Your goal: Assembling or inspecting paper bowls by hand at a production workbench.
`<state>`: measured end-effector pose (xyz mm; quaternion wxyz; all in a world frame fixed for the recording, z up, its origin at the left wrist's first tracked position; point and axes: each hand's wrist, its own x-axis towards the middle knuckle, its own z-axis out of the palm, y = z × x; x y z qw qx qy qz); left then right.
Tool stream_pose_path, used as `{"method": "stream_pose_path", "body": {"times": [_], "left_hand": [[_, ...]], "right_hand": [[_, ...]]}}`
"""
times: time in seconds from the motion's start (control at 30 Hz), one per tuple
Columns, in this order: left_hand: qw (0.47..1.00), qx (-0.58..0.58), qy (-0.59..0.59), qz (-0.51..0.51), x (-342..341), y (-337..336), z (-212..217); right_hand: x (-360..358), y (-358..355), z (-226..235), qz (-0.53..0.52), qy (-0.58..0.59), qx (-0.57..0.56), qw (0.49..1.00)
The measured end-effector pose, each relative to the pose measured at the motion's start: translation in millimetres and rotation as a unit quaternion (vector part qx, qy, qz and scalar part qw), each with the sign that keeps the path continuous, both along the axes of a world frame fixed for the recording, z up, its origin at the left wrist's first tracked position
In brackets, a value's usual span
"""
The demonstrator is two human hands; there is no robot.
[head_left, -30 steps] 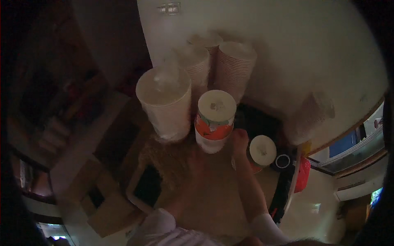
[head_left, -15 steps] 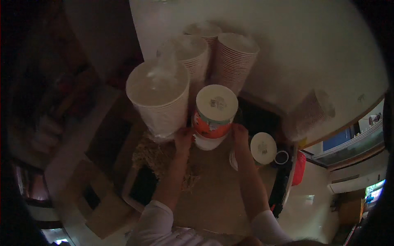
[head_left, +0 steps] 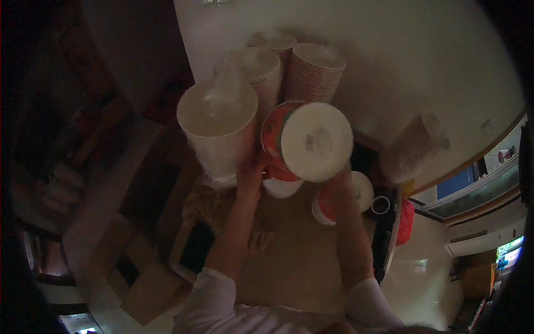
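Between my two hands is a red paper tub (head_left: 273, 136) with a pale round end (head_left: 317, 142) bearing a small printed mark. It is tilted, that end facing up and to the right. My left hand (head_left: 251, 171) is closed on its lower left side. My right hand (head_left: 341, 179), slightly blurred, grips the edge at the lower right; the disc partly hides its fingers. Just below the tub a white rounded thing (head_left: 282, 188) shows, mostly covered. Beside my right wrist stands another red and white tub (head_left: 324, 207), its pale end (head_left: 364, 192) partly behind my arm.
Tall nested stacks of pale paper tubs, some in clear plastic, stand behind: a near-left stack (head_left: 217, 119) and a back-right stack (head_left: 317, 69). A brown table (head_left: 295, 261) holds straw-like shreds (head_left: 208, 209). A black ring (head_left: 381, 205) lies right; cardboard boxes (head_left: 150, 289) are lower left.
The red tub has been raised and tipped to the right, its pale end now larger in view. My right hand has moved right and slightly down. The red side of the other tub has become visible.
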<state>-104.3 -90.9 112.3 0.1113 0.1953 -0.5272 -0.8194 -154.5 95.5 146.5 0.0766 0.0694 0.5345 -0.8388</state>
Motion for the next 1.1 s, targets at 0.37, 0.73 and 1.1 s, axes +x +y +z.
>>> {"method": "stream_pose_path", "body": {"times": [0.37, 0.73, 1.1], "left_hand": [[0.927, -0.312, -0.012, -0.21, 128, 3, -15], [0.862, -0.414, -0.182, -0.23, 296, -36, -164], [0.902, -0.385, -0.125, -0.148, 246, -64, -163]], "right_hand": [[156, 145, -26, 0.241, 0.109, 0.19, 0.945], [318, 156, -102, 0.2, 0.171, 0.523, 0.811], [333, 170, -145, 0.201, 0.25, 0.616, 0.719]]}}
